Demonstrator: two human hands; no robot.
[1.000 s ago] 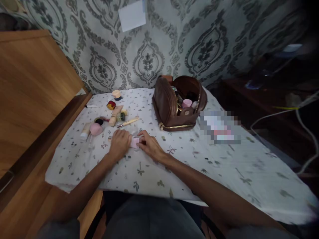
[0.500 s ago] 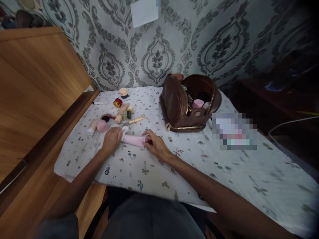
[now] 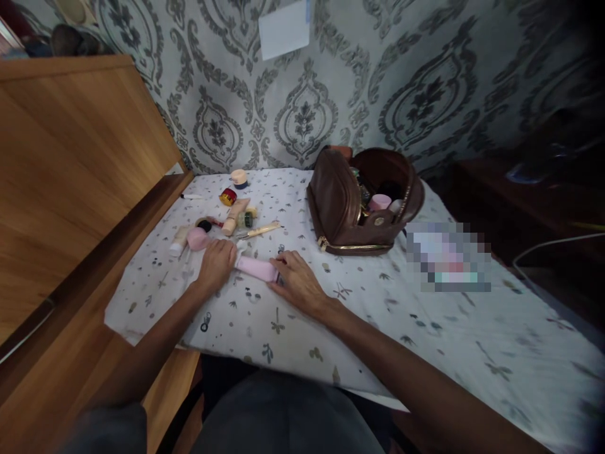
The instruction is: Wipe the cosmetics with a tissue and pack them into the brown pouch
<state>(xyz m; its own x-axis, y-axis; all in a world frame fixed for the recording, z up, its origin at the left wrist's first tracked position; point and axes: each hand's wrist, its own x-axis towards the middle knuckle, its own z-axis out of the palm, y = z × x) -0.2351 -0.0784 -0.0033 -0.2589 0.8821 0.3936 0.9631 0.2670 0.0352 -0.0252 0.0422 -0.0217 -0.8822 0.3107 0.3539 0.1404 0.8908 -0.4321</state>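
A pale pink squeeze tube (image 3: 256, 268) lies sideways just above the cloth, between my two hands. My left hand (image 3: 217, 261) is closed at its left end, where a small white piece (image 3: 241, 249) shows beside the fingers; I cannot make out what it is. My right hand (image 3: 301, 284) grips the right end, fingers over the far side and thumb along the near side. Close to my left hand lie a pink round item (image 3: 197, 238), a white-capped tube (image 3: 178, 241), a beige tube (image 3: 235, 217), a small green jar (image 3: 245, 219) and a thin brush (image 3: 259, 231).
An open brown leather bag (image 3: 340, 208) with a pink-lidded item (image 3: 380, 202) inside stands at the back right. A red-gold jar (image 3: 228, 197) and a cream-lidded jar (image 3: 239, 179) stand behind. A blurred-out item (image 3: 449, 257) lies right. A wooden panel (image 3: 80, 126) borders the left.
My right hand has shifted its hold on the tube's right end, with the fingers now further over it and the thumb lower. My left hand stays at the other end. The view has shifted slightly.
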